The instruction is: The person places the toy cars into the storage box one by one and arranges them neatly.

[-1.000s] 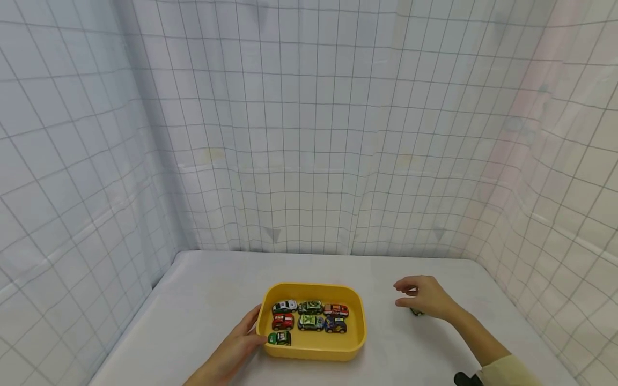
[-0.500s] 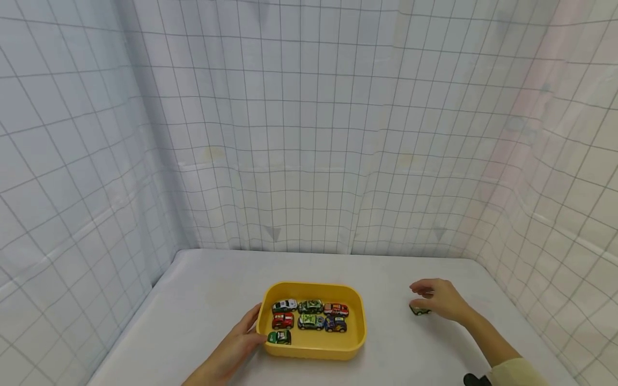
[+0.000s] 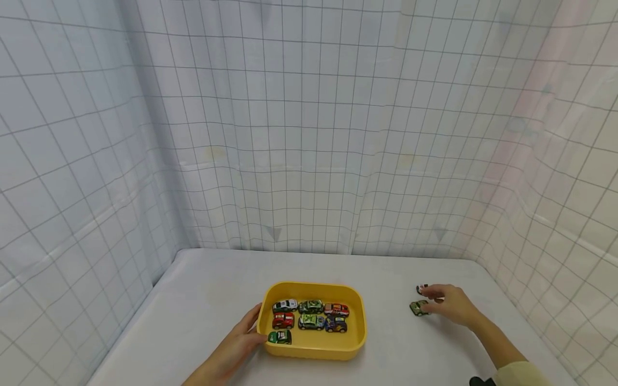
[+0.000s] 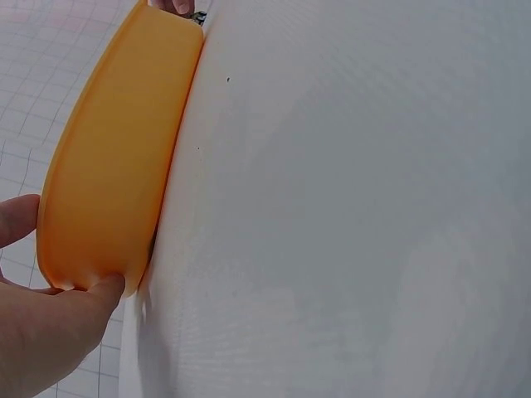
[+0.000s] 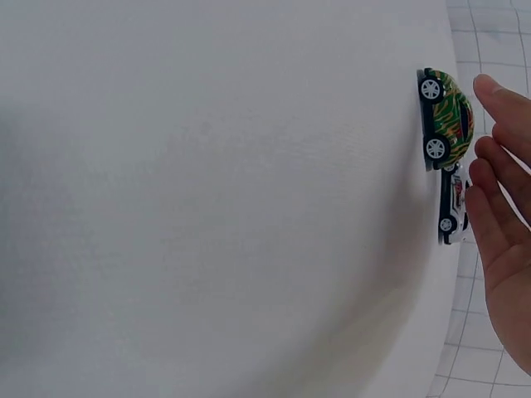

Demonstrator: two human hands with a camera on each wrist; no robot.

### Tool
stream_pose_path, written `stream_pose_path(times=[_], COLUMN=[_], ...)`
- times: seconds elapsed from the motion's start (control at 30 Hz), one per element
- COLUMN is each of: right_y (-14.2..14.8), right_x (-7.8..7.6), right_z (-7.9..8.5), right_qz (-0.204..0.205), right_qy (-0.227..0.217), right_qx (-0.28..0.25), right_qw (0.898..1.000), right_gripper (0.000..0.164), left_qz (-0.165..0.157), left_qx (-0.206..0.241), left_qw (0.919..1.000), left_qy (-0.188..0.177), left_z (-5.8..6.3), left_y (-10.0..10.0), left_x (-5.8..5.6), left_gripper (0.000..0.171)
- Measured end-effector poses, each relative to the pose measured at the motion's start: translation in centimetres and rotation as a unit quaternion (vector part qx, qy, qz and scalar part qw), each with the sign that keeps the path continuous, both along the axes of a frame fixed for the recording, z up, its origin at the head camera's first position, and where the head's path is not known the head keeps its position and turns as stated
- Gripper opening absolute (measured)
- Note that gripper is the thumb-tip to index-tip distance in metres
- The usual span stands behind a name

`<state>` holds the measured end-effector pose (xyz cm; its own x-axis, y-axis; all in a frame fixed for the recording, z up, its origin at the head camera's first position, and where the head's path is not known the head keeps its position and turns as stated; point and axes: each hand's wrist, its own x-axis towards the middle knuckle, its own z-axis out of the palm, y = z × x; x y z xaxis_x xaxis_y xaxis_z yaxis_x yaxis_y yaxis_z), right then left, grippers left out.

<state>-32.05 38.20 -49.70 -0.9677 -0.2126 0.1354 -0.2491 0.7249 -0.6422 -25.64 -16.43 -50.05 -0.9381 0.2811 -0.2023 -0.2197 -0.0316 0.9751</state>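
Observation:
In the head view my left hand (image 3: 234, 343) grips the left end of a yellow tray (image 3: 314, 351), thumb at its front corner. The left wrist view shows that thumb on the tray's outer wall (image 4: 124, 141). Over at the right, my right hand (image 3: 454, 304) is held above two toy cars, fingers relaxed and holding nothing. One is a green camouflage toy car (image 3: 418, 307); the other, a white toy car (image 3: 421, 289), is partly hidden behind the fingers. The right wrist view has the camouflage car (image 5: 448, 120) upright on its wheels, close to the fingertips.
Inside the tray are several toy cars, among them a red car (image 3: 283, 321), an orange car (image 3: 336, 309) and a green car (image 3: 279, 336). A white cloth covers the table (image 3: 217, 284). Grid-patterned curtains (image 3: 309, 161) enclose its back and sides.
My right hand has moved to the right, bringing the camouflage car and then the white car into sight. The left hand and tray have stayed put.

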Motion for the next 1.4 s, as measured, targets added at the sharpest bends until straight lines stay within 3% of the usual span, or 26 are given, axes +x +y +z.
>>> stream_pose_path(times=[0.53, 0.83, 1.4], right_y=[0.3, 0.3, 0.1], right_x=[0.0, 0.1, -0.1], right_z=[-1.0, -1.0, -2.3], right_qz=[0.026, 0.009, -0.043], right_qy=[-0.026, -0.057, -0.026], right_qx=[-0.015, -0.015, 0.009], right_qw=[0.999, 0.998, 0.999], right_gripper=[0.049, 0.043, 0.036], left_qz=[0.002, 0.003, -0.005], left_qx=[-0.004, 0.001, 0.005], left_qw=[1.0, 1.0, 1.0], left_qy=[-0.004, -0.004, -0.005], left_z=[0.3, 0.2, 0.1], left_y=[0.1, 0.1, 0.0], left_x=[-0.1, -0.1, 0.0], left_gripper=[0.088, 0.088, 0.088])
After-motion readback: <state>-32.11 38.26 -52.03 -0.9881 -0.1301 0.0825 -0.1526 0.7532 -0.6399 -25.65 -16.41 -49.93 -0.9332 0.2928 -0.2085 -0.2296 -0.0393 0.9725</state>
